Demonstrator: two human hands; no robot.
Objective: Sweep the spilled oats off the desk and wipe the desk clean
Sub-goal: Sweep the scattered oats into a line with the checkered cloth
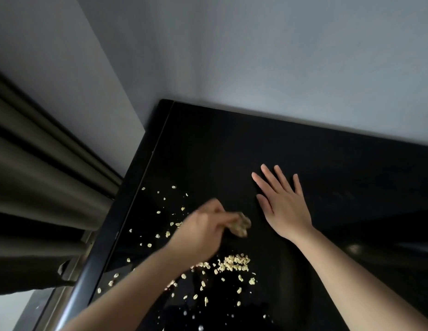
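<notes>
Pale oat flakes (234, 262) lie scattered over the left and near part of a glossy black desk (232, 144), thickest in a small heap near the middle front. My left hand (203, 228), blurred by motion, grips a clump of brownish stuff (240, 226) just above the desk, among the flakes; whether it is a cloth or oats I cannot tell. My right hand (283, 204) lies flat on the desk to the right of it, fingers straight and spread, holding nothing.
The desk stands in a corner against a grey wall (256, 56). Dark curtains (41, 175) hang close to its left edge (105, 247). A strip of pale floor (10, 311) shows at the bottom left.
</notes>
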